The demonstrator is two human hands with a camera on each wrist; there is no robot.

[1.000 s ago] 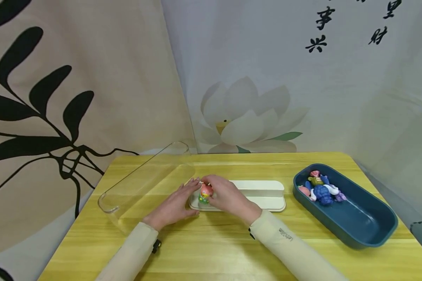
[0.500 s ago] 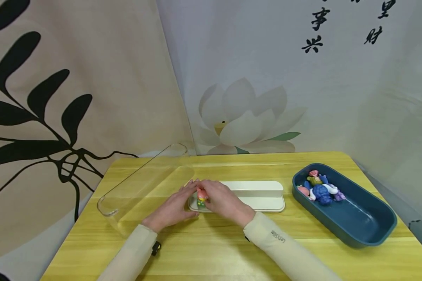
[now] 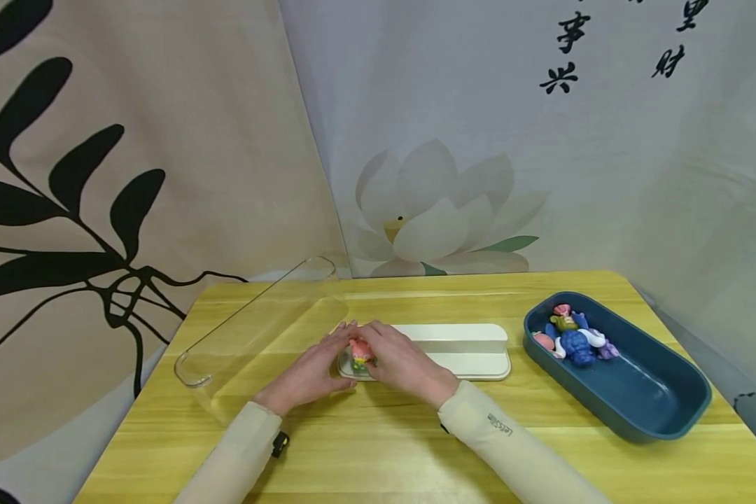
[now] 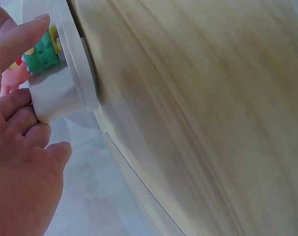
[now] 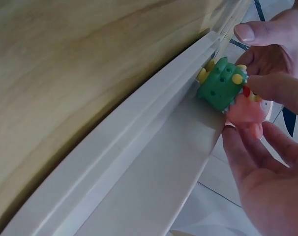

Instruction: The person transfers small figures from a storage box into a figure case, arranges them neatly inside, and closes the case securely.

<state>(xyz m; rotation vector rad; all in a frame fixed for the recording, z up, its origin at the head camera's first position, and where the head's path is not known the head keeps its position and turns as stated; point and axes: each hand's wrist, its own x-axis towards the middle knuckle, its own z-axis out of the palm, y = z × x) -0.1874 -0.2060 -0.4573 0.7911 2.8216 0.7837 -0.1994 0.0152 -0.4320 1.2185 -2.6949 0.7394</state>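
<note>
A small toy figurine (image 3: 360,352) with a pink head and a green body stands at the left end of a long white stepped display base (image 3: 469,364). My right hand (image 3: 408,364) holds it by the head. In the right wrist view, the thumb lies on the front of the figurine (image 5: 223,87) and the fingers are behind. My left hand (image 3: 309,372) is at the base's left end, its thumb stretched out beside the figurine's green body (image 4: 42,55) in the left wrist view. Its other fingers lie near the raised step and are partly hidden.
A clear plastic cover (image 3: 261,332) lies slanted on the wooden table (image 3: 378,448) to the left. On the right stands a dark blue tray (image 3: 642,402) with several colourful figurines (image 3: 577,348) at its far end. A printed cloth (image 3: 441,105) hangs behind.
My right hand has shifted slightly left with the figurine, toward the left end of the base. The pink head has tilted a little. My left hand stays nearly in place.
</note>
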